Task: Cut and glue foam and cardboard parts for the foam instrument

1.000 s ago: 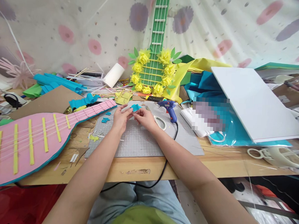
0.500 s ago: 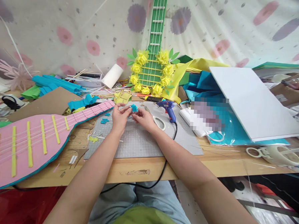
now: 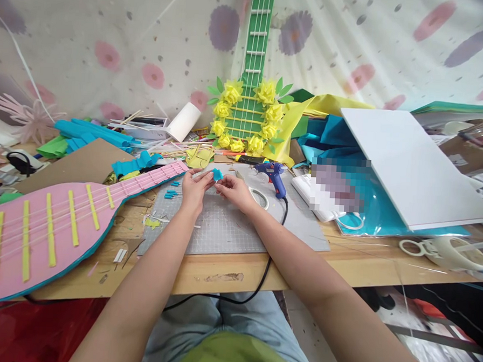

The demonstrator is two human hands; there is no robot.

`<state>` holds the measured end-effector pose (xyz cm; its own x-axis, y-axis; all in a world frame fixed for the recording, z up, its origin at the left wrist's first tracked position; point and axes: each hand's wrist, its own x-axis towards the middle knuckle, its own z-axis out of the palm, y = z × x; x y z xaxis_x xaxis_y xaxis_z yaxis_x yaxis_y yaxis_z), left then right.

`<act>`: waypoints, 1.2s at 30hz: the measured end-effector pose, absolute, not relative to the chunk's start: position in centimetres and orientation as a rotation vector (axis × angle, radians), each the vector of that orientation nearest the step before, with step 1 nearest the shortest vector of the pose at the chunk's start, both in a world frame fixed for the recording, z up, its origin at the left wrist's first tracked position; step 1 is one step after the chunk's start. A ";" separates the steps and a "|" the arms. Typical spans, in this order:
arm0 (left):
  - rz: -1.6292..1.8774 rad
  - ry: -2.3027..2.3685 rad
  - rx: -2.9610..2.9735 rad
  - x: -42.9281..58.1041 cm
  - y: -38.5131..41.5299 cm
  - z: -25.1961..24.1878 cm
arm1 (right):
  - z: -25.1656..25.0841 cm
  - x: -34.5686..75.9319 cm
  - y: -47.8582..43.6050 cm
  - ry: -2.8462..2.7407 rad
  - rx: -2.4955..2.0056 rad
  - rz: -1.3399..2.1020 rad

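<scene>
My left hand (image 3: 194, 188) pinches a small blue crepe-paper flower (image 3: 217, 174) between thumb and fingertips above the cutting mat (image 3: 223, 228). Close by on the right, my right hand (image 3: 236, 192) has its thumb and fingers pressed together just under the flower's lower edge. Whether a stem lies between those fingers is too small to make out. Several thin sticks with blue tips (image 3: 171, 195) lie on the mat left of my left hand. White-handled scissors (image 3: 260, 199) rest beside my right hand, partly covered by it.
A blue glue gun (image 3: 274, 177) stands on the mat's far right, its black cord (image 3: 277, 237) running under my right forearm. A pink paper lute (image 3: 61, 231) lies at left. Behind stands a green one (image 3: 245, 116) with yellow flowers. A white board (image 3: 408, 168) leans at right.
My right fingers have shifted a little around the lower edge of the blue flower, which has turned slightly. The whole view has moved a little; the things on the table stay put.
</scene>
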<state>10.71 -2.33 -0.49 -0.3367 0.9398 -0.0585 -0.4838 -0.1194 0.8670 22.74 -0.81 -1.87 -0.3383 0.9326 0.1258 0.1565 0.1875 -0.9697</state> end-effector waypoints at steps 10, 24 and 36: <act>1.614 1.095 0.691 10.8 -2.3 -0.7 | -1.8 22.8 -0.8 -1.619 -1.057 0.835; 1.472 0.998 0.702 11.4 -2.7 -0.7 | -2.6 22.7 -0.2 -1.452 -1.161 0.891; 1.463 1.030 0.662 11.1 -2.5 -0.8 | -2.6 22.7 -0.2 -1.492 -1.171 0.928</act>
<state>11.07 -2.47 -0.78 -0.1701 0.9731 -0.1554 -0.4747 0.0573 0.8783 22.72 -0.25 -2.60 -0.0487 0.9705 0.2363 0.2167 0.2412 -0.9460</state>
